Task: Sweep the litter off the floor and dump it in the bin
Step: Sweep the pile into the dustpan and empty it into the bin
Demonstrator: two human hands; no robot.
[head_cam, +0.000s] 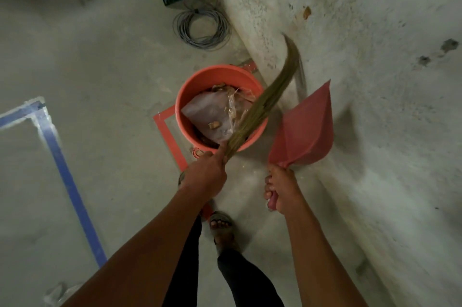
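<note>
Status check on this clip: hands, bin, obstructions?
Left hand grips broom. Right hand holds dustpan. Bin holds litter. Broom crosses bin mouth.

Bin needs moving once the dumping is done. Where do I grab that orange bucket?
Take the orange bucket by its far left rim, from above. The broom lies across its near right side, rubbish fills the middle, and no handle shows.

Dim, greenish indoor light leaves the concrete floor (105,76) murky. The grass broom (265,99) and the pink dustpan (305,129) are smeared by motion blur, each throwing a soft shadow onto the wall (375,56). Edges bow with wide-angle distortion, and the corners are soft.
</note>
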